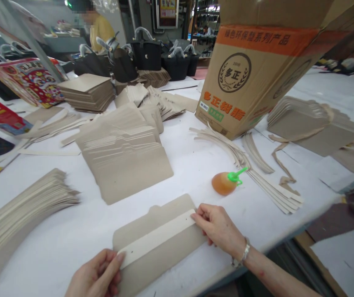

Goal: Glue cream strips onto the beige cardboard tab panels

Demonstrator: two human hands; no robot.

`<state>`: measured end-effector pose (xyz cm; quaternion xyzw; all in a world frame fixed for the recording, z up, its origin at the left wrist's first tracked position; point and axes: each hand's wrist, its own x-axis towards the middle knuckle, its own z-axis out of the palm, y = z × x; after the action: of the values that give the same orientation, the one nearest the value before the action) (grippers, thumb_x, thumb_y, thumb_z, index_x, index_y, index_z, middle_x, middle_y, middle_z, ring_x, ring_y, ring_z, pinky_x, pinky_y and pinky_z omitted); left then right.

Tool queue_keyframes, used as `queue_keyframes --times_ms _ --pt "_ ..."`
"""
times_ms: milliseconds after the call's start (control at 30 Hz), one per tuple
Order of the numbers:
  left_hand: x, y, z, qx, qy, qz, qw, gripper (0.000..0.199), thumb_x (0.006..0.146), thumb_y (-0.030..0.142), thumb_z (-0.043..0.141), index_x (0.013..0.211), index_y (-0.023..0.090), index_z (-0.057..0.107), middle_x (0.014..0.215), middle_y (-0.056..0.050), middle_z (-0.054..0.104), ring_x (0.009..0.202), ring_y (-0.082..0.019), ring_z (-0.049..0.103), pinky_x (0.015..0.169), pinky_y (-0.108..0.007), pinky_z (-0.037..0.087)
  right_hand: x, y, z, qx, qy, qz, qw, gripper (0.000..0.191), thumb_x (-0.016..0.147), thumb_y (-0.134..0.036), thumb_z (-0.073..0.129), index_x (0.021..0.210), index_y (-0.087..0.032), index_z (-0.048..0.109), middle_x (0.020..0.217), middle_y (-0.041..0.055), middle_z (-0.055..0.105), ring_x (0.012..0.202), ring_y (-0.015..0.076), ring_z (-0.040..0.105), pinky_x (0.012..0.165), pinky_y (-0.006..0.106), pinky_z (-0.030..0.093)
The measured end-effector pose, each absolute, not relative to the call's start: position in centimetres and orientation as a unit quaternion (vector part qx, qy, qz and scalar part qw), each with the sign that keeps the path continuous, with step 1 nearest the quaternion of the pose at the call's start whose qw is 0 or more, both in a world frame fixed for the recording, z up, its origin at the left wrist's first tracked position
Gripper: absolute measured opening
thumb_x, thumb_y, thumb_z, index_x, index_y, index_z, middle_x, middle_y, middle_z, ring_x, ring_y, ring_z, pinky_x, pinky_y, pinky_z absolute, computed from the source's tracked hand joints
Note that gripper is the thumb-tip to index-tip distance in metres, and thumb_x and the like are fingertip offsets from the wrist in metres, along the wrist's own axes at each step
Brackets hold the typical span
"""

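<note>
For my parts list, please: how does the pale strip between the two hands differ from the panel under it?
The strip is narrow; the panel is much wider. The strip is off-white, while the panel is a darker greyish beige. The strip's long edges run straight, but the panel's far edge has a rounded bump. Both look thin and flat.

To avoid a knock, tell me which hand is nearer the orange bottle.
Right: the right hand is just below the orange bottle in view; the left hand is farther off, toward the lower left.
</note>
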<state>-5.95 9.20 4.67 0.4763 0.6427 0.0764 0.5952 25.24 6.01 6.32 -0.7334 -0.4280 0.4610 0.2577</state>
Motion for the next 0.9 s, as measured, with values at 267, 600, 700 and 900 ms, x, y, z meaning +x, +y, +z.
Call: queue_keyframes --times_ms 267,600,700,900 --pt "-4.4 9.3 7.0 0.483 0.645 0.129 0.579 0.046 0.070 0.068 0.051 0.066 0.022 0.046 0.049 0.004 0.055 0.041 -0.012 0.050 0.041 -0.024 0.039 25.4 5.6 5.2 -0.734 -0.474 0.433 0.220 0.037 0.087 -0.049 0.043 0.062 -0.022 0.045 0.041 -0.0070 0.046 0.032 0.0098 0.048 0.031 0.016 0.035" --pt "-4.7 9.0 6.7 0.504 0.648 0.136 0.554 0.036 0.074 0.057 0.049 0.067 0.023 0.045 0.048 0.004 0.054 0.040 -0.012 0.051 0.038 -0.023 0.038 25.2 5.5 5.2 -0.746 -0.472 0.425 0.198 0.039 0.085 -0.055 0.041 0.065 -0.022 0.048 0.039 -0.0069 0.046 0.031 0.0110 0.048 0.031 0.017 0.035" --pt "-4.7 9.0 6.6 0.515 0.648 0.135 0.545 0.034 0.075 0.056 0.048 0.067 0.023 0.045 0.047 0.004 0.053 0.039 -0.013 0.051 0.038 -0.023 0.038 25.2 5.5 5.2 -0.744 -0.477 0.423 0.199 0.039 0.086 -0.054 0.041 0.064 -0.023 0.047 0.039 -0.0067 0.046 0.031 0.0110 0.047 0.031 0.017 0.036" --pt "-4.3 9.1 7.0 0.536 0.654 0.122 0.520 0.034 0.078 0.055 0.046 0.067 0.023 0.045 0.045 0.004 0.053 0.040 -0.014 0.052 0.040 -0.023 0.038 25.2 5.6 5.2 -0.741 -0.484 0.420 0.200 0.036 0.087 -0.050 0.041 0.064 -0.023 0.046 0.040 -0.0066 0.046 0.031 0.0115 0.048 0.032 0.019 0.035"
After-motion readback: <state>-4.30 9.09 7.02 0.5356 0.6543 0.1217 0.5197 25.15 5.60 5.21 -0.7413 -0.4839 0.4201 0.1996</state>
